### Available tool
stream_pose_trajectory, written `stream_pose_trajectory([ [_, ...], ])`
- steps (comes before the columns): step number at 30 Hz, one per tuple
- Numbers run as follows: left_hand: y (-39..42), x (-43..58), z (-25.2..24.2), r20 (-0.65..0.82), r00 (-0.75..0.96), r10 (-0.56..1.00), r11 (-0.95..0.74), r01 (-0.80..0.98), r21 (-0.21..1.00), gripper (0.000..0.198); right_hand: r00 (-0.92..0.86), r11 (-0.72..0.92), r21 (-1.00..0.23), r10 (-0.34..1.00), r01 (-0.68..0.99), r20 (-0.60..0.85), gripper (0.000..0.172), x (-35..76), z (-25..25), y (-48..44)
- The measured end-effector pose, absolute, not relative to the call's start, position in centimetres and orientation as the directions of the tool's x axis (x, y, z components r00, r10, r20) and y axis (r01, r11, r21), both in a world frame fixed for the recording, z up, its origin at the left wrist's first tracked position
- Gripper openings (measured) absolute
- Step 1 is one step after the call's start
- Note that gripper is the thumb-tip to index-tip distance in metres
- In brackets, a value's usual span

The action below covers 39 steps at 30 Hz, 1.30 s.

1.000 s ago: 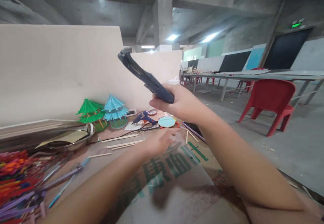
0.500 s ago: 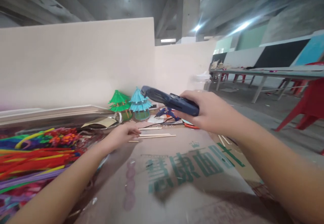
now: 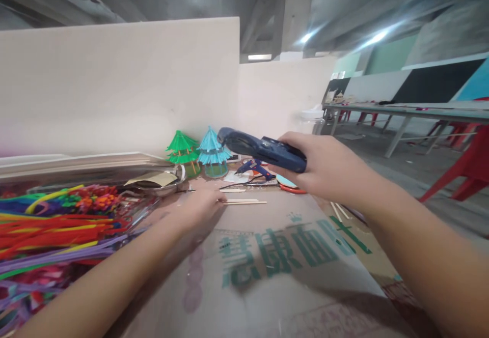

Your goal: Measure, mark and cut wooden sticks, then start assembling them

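My right hand [image 3: 319,167] is wrapped round a dark blue hand tool [image 3: 263,149] and holds it raised above the work surface. The exact kind of tool cannot be made out. Low over the surface, my left hand [image 3: 200,208] has its fingers bent together at the left ends of thin wooden sticks [image 3: 246,202]. Its fingertips seem to pinch there, though the grip is partly hidden. Under both arms lies a plastic-covered sheet [image 3: 282,297] with green printed characters.
Bundles of coloured pipe cleaners [image 3: 57,236] fill the left side. Behind stand a green paper-roofed model [image 3: 182,149] and a blue one [image 3: 213,152]. A blue glue gun [image 3: 254,167] lies nearby, with orange-handled scissors [image 3: 292,189] beside it. A red chair [image 3: 458,165] is at right.
My left hand has moved right and forward onto the left ends of the sticks. My right hand keeps its hold on the blue tool. The view has shifted slightly.
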<state>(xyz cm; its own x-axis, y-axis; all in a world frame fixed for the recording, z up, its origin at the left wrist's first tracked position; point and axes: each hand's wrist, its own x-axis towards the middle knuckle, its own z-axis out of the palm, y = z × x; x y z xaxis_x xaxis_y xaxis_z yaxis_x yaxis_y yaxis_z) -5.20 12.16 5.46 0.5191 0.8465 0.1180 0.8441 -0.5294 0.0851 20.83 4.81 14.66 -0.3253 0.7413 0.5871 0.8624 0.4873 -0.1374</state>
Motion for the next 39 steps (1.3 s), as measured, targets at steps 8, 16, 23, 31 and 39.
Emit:
stream_pose_trajectory([
  [8,12.8,-3.5,3.9,0.069,0.526,0.848,-0.525,0.851,-0.03,0.029,-0.363,0.524,-0.155,0.745,0.838,0.56,0.028,20.9,14.8,4.6],
  [16,11.6,-3.6,4.9,0.108,0.551,0.828,-0.55,0.834,-0.043,0.025,-0.404,0.577,-0.131,0.698,0.806,0.592,0.023,20.5,14.1,4.3],
  [23,10.7,-2.8,2.1,0.136,0.552,0.823,-0.565,0.821,0.085,0.031,-0.398,0.56,-0.108,0.699,0.822,0.594,0.026,20.3,14.3,3.9],
  [31,9.9,-4.0,7.9,0.342,0.35,0.872,-0.477,0.765,0.432,0.022,-0.387,0.569,-0.185,0.729,0.801,0.565,0.03,19.4,13.7,4.5],
  [39,4.1,-5.8,11.6,0.56,0.034,0.828,-0.522,0.411,0.747,0.033,-0.496,0.655,-0.05,0.617,0.754,0.611,0.039,17.6,11.6,5.5],
])
